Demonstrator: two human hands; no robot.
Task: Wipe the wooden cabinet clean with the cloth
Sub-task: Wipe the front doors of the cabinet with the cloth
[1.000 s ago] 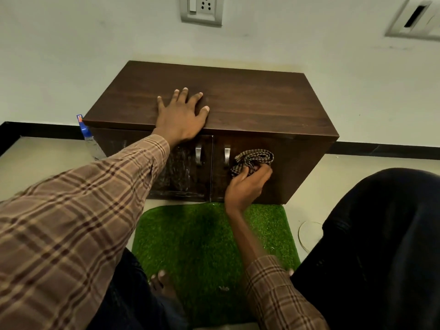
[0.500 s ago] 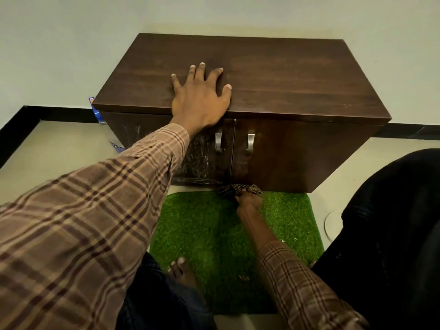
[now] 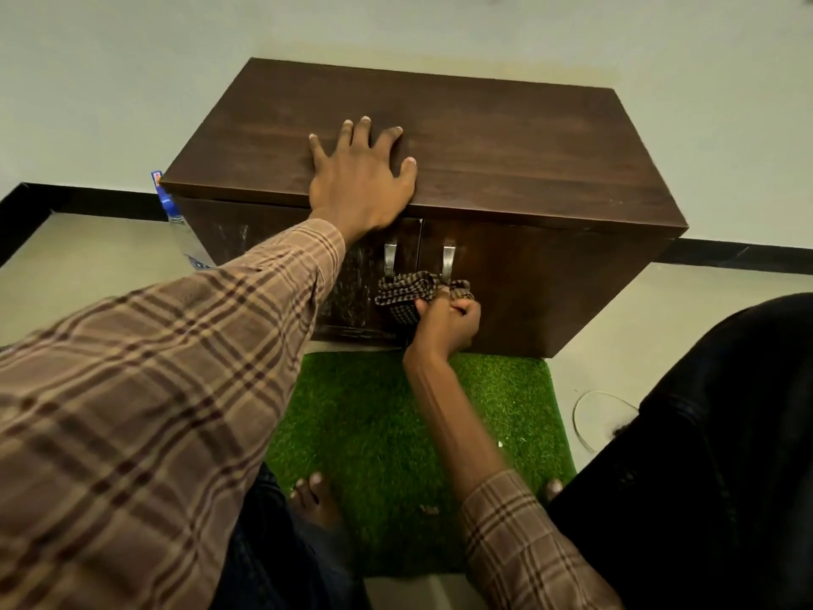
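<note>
Left hand (image 3: 358, 182) flat on the wooden cabinet (image 3: 506, 143) top, fingers spread wide. Right hand (image 3: 446, 321) curled round the checked cloth (image 3: 407, 295), bunched just above its fingers, against the door below two metal handles (image 3: 448, 259).

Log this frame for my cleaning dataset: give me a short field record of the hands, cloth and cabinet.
left hand: flat on the cabinet top, fingers spread
right hand: grips the cloth
cloth: checked, bunched, against the door fronts just below the handles
cabinet: dark wood, both doors closed
left door: pale streaks visible
mat: green, on the floor before the cabinet
</note>
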